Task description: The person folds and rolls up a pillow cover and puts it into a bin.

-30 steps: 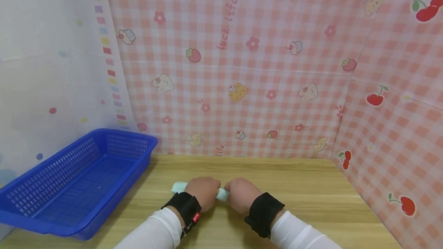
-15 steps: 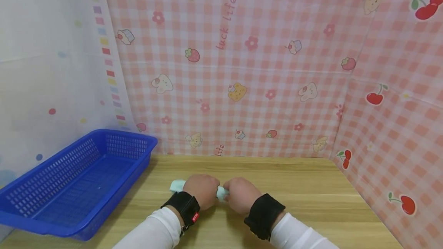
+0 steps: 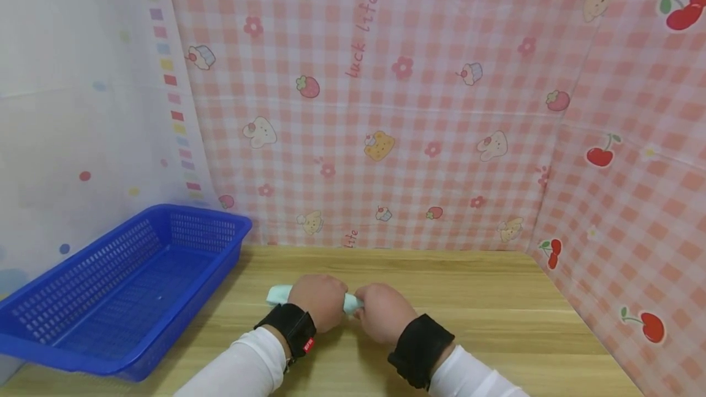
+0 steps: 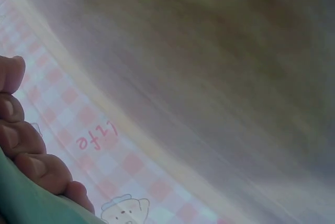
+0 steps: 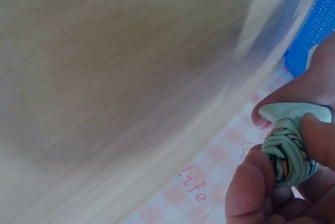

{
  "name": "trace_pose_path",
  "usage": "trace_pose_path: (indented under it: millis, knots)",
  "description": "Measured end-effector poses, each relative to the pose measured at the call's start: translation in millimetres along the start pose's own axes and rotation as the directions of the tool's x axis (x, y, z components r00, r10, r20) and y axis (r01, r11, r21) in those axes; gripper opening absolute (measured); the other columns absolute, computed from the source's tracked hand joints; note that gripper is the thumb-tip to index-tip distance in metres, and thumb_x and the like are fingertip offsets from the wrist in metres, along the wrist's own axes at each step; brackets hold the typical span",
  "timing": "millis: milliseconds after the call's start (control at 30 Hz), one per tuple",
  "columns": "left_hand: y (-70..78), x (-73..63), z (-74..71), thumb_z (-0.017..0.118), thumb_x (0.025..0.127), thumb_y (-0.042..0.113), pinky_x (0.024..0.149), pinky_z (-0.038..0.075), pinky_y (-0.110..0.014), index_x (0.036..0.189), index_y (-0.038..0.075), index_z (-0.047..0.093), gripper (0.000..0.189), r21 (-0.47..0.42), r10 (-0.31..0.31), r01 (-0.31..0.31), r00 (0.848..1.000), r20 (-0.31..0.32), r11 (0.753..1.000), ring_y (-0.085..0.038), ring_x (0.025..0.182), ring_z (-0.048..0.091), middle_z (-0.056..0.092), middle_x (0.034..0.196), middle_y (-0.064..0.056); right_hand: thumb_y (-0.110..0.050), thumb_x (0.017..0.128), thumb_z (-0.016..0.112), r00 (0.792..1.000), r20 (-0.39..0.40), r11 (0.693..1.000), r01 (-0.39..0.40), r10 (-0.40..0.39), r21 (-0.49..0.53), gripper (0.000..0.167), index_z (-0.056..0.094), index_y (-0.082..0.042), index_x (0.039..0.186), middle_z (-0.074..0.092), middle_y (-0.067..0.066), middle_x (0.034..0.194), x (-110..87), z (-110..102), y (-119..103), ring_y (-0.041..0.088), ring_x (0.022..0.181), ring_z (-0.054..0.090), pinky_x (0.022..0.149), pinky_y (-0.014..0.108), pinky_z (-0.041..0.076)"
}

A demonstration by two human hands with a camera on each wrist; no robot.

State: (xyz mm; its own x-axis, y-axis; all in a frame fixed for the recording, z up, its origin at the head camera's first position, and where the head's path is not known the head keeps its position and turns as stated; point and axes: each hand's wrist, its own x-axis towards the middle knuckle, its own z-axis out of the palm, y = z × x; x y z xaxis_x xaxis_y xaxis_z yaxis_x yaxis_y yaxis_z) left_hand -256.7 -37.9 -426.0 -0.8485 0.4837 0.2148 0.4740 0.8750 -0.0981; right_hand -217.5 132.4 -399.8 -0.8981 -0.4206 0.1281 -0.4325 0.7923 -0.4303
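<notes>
A mint-green cloth [image 3: 278, 294], rolled into a narrow bundle, lies between both hands just at or above the table. My left hand [image 3: 317, 302] grips its middle, and a pale end sticks out to the left. With thumb and fingers, my right hand [image 3: 386, 312] pinches the roll's right end. In the right wrist view, the end of the rolled cloth [image 5: 293, 156] shows spiral layers with orange and black print and a loose thread. Curled fingers [image 4: 36, 166] of the left hand lie against the cloth in the left wrist view. Palms cover most of the roll.
At the left of the wooden table [image 3: 469, 336] stands a blue plastic basket [image 3: 132, 360] with slotted walls. A pink checked curtain [image 3: 430, 103] closes off the back and the right side. A whitish dotted sheet [image 3: 66, 109] hangs at the left.
My left hand and the cloth's left end have shifted slightly left and away from me. An orange spot of print seen between the hands earlier is now out of sight.
</notes>
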Motion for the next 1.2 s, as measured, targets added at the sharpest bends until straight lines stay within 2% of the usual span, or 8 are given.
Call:
trace_pose_path:
  millis: [133,300,433,567,700,833,1100,1200]
  knots:
    - [-3.1,-1.4,-0.3,0.077,0.086,0.025,0.054,0.048,-0.035,0.07,0.021,0.06,0.024,0.006,0.004,-0.004,1.0,0.005,1.0,-0.01,0.058,0.051,0.06,0.068,0.007,-0.02,0.102,0.069,0.999,0.029,0.99,-0.044,0.04,0.131,0.014,0.073,-0.013,0.091,0.062,-0.006,0.079,-0.2,0.6,7.4,0.01,0.067,0.05,0.065,0.026,0.045]
    - [-8.3,-1.8,-0.7,0.079,0.084,0.027,0.053,0.046,-0.034,0.073,0.02,0.061,0.022,-0.027,-0.011,0.012,1.0,0.017,1.0,-0.011,0.057,0.049,0.058,0.067,0.008,-0.037,0.112,0.047,0.996,-0.004,0.969,-0.09,0.094,0.231,0.039,0.073,-0.01,0.103,0.06,-0.002,0.082,-2.4,-5.7,21.0,0.014,0.073,0.053,0.069,0.031,0.044]
    - [-14.9,-1.4,-4.1,0.081,0.079,0.03,0.05,0.043,-0.035,0.072,0.022,0.058,0.025,-0.061,-0.034,0.036,0.999,0.036,0.998,-0.012,0.056,0.048,0.054,0.066,0.009,-0.039,0.113,0.043,0.988,-0.069,0.974,-0.123,0.139,0.191,0.047,0.073,-0.005,0.118,0.072,0.004,0.103,-4.4,-9.0,33.4,0.022,0.098,0.067,0.089,0.045,0.055]
    - [-24.1,0.5,-11.3,0.08,0.08,0.029,0.05,0.044,-0.035,0.073,0.021,0.06,0.023,-0.05,-0.043,0.045,0.998,0.037,0.998,-0.012,0.056,0.048,0.054,0.065,0.008,-0.035,0.113,0.046,0.979,-0.113,0.979,-0.154,0.169,0.13,0.044,0.071,-0.003,0.13,0.073,0.013,0.128,-6.1,-9.2,45.9,0.034,0.127,0.066,0.11,0.055,0.049]
    - [-34.3,1.2,-25.0,0.078,0.086,0.025,0.052,0.046,-0.037,0.076,0.018,0.062,0.02,-0.035,-0.039,0.04,0.999,0.037,0.999,-0.014,0.057,0.049,0.054,0.066,0.005,-0.036,0.112,0.048,0.973,-0.125,0.981,-0.186,0.193,0.063,0.046,0.068,-0.001,0.133,0.068,0.019,0.136,-9.0,-10.7,55.8,0.041,0.132,0.061,0.113,0.057,0.046]
    - [-45.2,-1.7,-42.7,0.074,0.089,0.022,0.05,0.045,-0.037,0.076,0.018,0.06,0.02,-0.037,-0.038,0.039,0.999,0.028,0.999,-0.015,0.056,0.049,0.053,0.065,0.004,-0.039,0.111,0.049,0.973,-0.107,0.979,-0.204,0.203,0.007,0.052,0.063,0.003,0.139,0.059,0.026,0.147,-11.9,-15.7,61.0,0.046,0.144,0.049,0.121,0.061,0.035]
    - [-64.4,-10.0,-77.9,0.073,0.087,0.021,0.045,0.04,-0.035,0.076,0.02,0.057,0.02,-0.052,-0.027,0.022,0.994,-0.105,0.998,-0.015,0.053,0.049,0.052,0.064,0.005,-0.044,0.11,0.051,0.971,-0.052,0.969,-0.238,0.235,-0.066,0.061,0.055,0.005,0.146,0.048,0.029,0.157,-14.2,-22.0,71.6,0.05,0.153,0.034,0.126,0.062,0.023]
    - [-73.0,-14.2,-93.6,0.07,0.09,0.02,0.046,0.041,-0.035,0.075,0.022,0.056,0.02,-0.065,-0.03,0.023,0.993,-0.116,0.998,-0.015,0.055,0.05,0.054,0.065,0.005,-0.047,0.108,0.052,0.966,-0.047,0.962,-0.256,0.253,-0.099,0.066,0.052,0.004,0.15,0.042,0.029,0.162,-14.2,-22.5,76.3,0.052,0.154,0.029,0.127,0.064,0.019]
